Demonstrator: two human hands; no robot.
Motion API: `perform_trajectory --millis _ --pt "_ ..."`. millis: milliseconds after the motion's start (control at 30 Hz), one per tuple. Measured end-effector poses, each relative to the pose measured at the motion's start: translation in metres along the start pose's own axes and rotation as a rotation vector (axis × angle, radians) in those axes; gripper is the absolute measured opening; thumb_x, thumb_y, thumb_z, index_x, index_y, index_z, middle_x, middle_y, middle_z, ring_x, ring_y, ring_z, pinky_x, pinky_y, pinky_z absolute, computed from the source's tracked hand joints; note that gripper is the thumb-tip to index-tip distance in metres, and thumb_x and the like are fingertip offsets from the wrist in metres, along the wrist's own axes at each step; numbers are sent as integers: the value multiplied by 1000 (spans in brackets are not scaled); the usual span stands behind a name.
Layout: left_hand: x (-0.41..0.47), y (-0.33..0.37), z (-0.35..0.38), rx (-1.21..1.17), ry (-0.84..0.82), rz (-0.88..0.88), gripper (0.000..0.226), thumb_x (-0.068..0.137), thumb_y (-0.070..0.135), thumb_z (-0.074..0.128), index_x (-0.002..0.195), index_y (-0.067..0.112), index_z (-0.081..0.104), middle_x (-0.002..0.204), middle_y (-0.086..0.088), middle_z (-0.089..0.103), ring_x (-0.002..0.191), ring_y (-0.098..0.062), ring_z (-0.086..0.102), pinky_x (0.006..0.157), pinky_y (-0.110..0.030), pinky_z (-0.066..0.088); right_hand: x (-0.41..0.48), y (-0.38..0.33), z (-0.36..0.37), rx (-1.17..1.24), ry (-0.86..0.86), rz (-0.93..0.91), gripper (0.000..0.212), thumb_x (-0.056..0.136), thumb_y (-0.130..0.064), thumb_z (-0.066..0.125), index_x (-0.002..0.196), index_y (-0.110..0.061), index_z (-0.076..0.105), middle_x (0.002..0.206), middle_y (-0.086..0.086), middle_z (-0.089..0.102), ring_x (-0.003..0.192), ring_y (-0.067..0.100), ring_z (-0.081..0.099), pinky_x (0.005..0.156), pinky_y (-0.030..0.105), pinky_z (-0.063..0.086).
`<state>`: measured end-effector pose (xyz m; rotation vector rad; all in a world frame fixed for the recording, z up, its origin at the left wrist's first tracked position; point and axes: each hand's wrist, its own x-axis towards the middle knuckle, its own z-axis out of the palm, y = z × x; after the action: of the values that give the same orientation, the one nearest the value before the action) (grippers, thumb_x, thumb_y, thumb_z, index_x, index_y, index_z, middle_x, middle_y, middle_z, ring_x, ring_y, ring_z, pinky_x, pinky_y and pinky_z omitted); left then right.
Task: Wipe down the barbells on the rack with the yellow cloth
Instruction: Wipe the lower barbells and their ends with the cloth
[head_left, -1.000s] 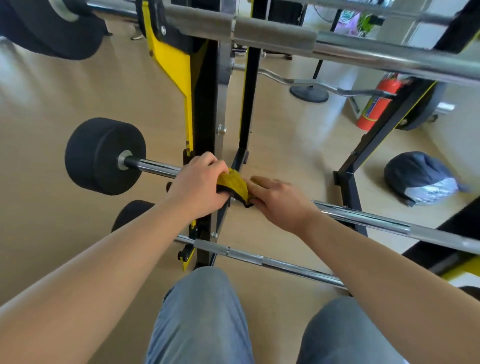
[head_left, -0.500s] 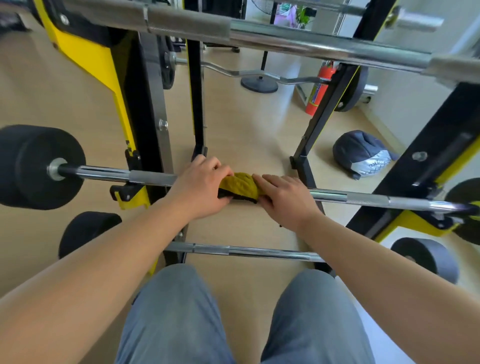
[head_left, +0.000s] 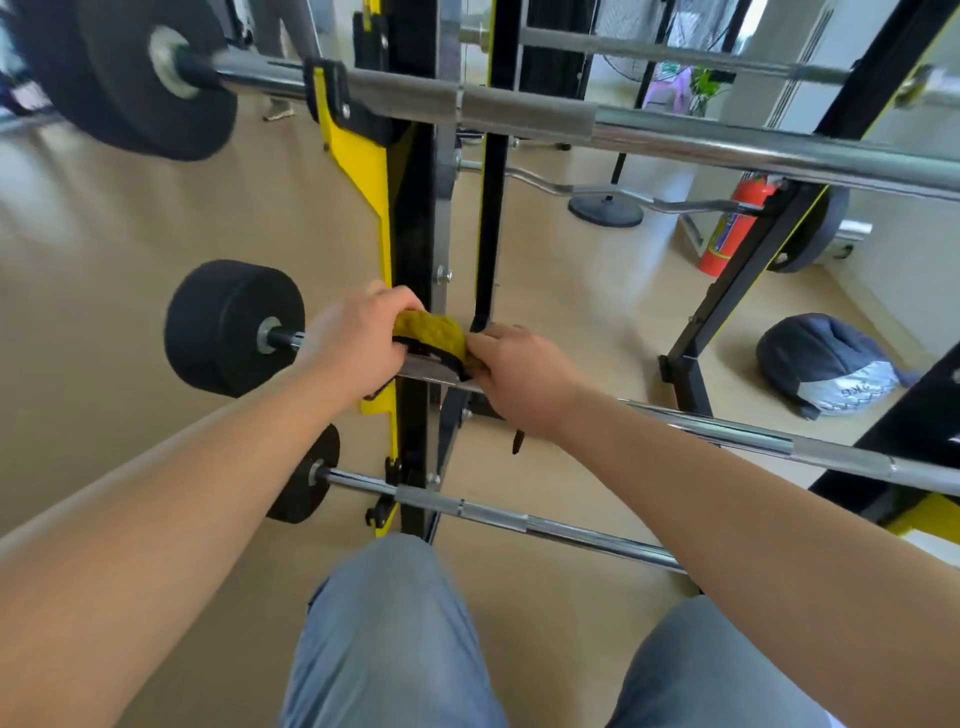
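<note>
A yellow cloth (head_left: 431, 335) with a black edge is wrapped over the middle barbell (head_left: 779, 444), right beside the black and yellow rack upright (head_left: 410, 218). My left hand (head_left: 358, 340) grips the cloth's left end around the bar. My right hand (head_left: 524, 376) grips its right end. This bar carries a thick black weight (head_left: 228, 325) at its left end. A higher barbell (head_left: 675, 132) with a large black plate (head_left: 119, 73) crosses the top. A lower barbell (head_left: 519, 519) with a small plate (head_left: 306, 480) runs near my knees.
A curl bar (head_left: 613, 195) lies across the rack further back. A red fire extinguisher (head_left: 732, 228) stands by the right upright (head_left: 727, 306). A grey bag (head_left: 826, 361) sits on the tan floor at right. My grey-clad knees (head_left: 395, 623) fill the bottom.
Both hands and the cloth have slid left along the middle bar to the left upright. The view has swung left, showing the top bar's large plate.
</note>
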<state>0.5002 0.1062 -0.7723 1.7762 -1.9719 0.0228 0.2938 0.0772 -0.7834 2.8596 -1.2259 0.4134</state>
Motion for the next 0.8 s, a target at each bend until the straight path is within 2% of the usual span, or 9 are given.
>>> perform_trajectory --millis 133,233,333,400,467,533,633,733,800 --pt "-9 -40 -18 59 181 -152 28 88 16 69 113 21 57 97 0 61 81 -17 57 65 -31 48 25 -28 -1 99 3 -14 39 96 -8 57 131 -23 49 109 2 59 98 20 54 82 35 49" --pt "-17 -66 -18 112 280 -209 19 89 15 68 104 16 58 90 -4 64 82 -21 56 70 -39 51 43 -43 8 77 74 -52 39 92 -2 61 126 -19 51 117 3 58 105 21 53 89 36 50" --pt "-18 -82 -16 216 353 -237 16 87 8 66 99 16 59 90 -4 65 96 -28 51 84 -46 42 56 -53 30 -106 111 -146 44 88 -9 69 128 -21 55 134 4 52 119 26 46 98 42 48" --pt "-17 -89 -11 305 287 -221 18 85 8 66 100 17 59 92 -4 66 101 -29 50 86 -46 40 57 -52 47 -277 32 -213 45 90 -21 67 133 -26 55 145 4 42 128 29 38 101 47 43" --pt "-20 -93 -1 358 123 -181 22 85 10 67 103 19 58 97 -3 67 104 -27 52 87 -44 41 52 -46 59 -309 -22 -228 51 94 -29 61 143 -27 47 148 3 39 128 29 37 101 47 42" --pt "-25 -96 11 257 -3 -170 32 84 17 71 113 20 56 110 -3 65 113 -25 52 93 -43 44 48 -38 61 -260 19 -226 43 98 -34 54 141 -28 51 140 0 48 120 26 44 96 44 44" --pt "-29 -102 12 90 -121 -122 51 85 43 68 129 24 51 123 5 58 119 -19 50 107 -46 39 53 -36 57 -225 69 -215 30 99 -42 50 114 -26 71 115 -2 64 105 23 53 87 41 47" --pt "-29 -101 3 -223 -114 -152 29 99 29 54 124 18 64 95 14 61 85 -7 60 103 -46 44 63 -38 56 -166 86 -162 27 93 -42 61 98 -16 66 98 3 61 93 26 58 77 40 51" --pt "-20 -104 -4 -433 -101 -332 30 102 32 49 105 13 73 77 1 65 69 -15 62 85 -42 53 67 -38 61 -75 73 -118 28 91 -41 66 102 -15 58 100 5 55 90 26 57 70 38 52"
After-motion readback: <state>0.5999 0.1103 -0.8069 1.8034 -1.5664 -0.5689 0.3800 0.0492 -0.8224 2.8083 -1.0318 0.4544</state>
